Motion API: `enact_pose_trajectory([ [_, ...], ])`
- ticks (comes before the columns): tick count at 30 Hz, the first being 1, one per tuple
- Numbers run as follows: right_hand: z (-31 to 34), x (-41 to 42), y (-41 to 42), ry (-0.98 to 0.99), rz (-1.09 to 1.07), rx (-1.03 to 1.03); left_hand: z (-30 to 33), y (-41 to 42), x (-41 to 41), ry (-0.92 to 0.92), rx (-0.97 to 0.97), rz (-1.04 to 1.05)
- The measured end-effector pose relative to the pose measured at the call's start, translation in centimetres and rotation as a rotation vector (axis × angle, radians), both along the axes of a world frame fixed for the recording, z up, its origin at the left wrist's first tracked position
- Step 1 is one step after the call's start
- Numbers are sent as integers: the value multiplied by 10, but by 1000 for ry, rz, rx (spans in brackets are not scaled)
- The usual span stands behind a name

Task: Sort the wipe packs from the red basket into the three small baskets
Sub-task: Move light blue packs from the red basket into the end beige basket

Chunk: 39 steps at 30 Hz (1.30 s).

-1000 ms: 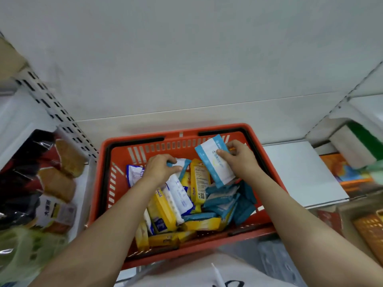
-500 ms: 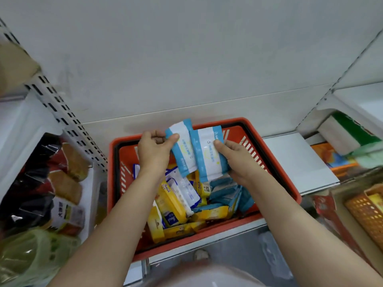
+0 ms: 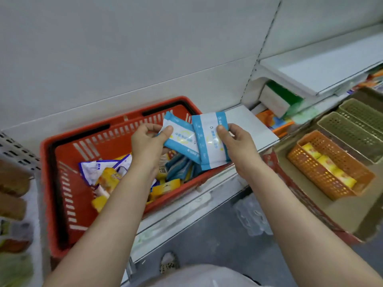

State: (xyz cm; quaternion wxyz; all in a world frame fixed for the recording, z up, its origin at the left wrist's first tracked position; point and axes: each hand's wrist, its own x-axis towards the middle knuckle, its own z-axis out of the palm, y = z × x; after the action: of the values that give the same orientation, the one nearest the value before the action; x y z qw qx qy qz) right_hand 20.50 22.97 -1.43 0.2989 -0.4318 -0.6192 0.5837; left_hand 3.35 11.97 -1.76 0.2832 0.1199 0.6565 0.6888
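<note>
The red basket (image 3: 107,139) sits on a white shelf and holds several yellow, blue and white wipe packs. My left hand (image 3: 148,141) pinches one blue-and-white wipe pack (image 3: 182,139) by its left end, above the basket's right half. My right hand (image 3: 236,146) pinches a second blue-and-white wipe pack (image 3: 207,148) at its upper right edge, overlapping the first. To the right stand an orange small basket (image 3: 310,170) with yellow packs inside and two olive small baskets (image 3: 350,133), (image 3: 364,114), side by side on a brown cardboard tray.
White shelf board (image 3: 255,125) lies just right of the red basket. Boxed goods in green, white and orange (image 3: 277,104) sit under an upper shelf at right. Packaged goods crowd the left edge (image 3: 12,195). Grey floor lies below the shelf edge.
My left hand lifted a second blue-and-white pack out of the basket. Both hands, each with a pack, have moved up and to the right. The three small baskets have come into view.
</note>
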Motion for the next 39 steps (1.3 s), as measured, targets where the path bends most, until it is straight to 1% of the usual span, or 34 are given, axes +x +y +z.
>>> enact_pose_trajectory([
  [2, 5, 47, 14, -5, -91, 52, 4, 19, 36, 9, 47, -11],
  [3, 5, 75, 22, 9, -132, 39, 6, 29, 58, 8, 72, -27],
  [5, 5, 135, 37, 84, -183, -54, 6, 51, 109, -21, 117, -78],
  [8, 2, 235, 52, 261, -224, -229, 1, 83, 200, -88, 149, -187],
  [9, 0, 271, 56, 278, -249, -258, -3, 93, 233, -99, 146, -228],
  [14, -12, 432, 67, 283, -448, -277, -26, 140, 378, -120, 98, -428],
  [17, -16, 506, 74, 264, -560, -248, -33, 165, 449, -144, 95, -515],
  [20, -22, 556, 89, 274, -623, -227, -35, 192, 499, -164, 91, -572],
  [23, -31, 594, 116, 300, -668, -195, -39, 229, 537, -137, 78, -606],
  [26, -41, 630, 153, 259, -713, -161, -50, 272, 571, -111, 57, -629],
  [32, -44, 706, 236, 125, -772, -170, -68, 372, 644, -265, 46, -620],
  [35, -41, 737, 283, 96, -776, -160, -69, 418, 676, -294, 31, -639],
  [39, -44, 761, 339, 95, -776, -153, -71, 467, 704, -267, -24, -607],
])
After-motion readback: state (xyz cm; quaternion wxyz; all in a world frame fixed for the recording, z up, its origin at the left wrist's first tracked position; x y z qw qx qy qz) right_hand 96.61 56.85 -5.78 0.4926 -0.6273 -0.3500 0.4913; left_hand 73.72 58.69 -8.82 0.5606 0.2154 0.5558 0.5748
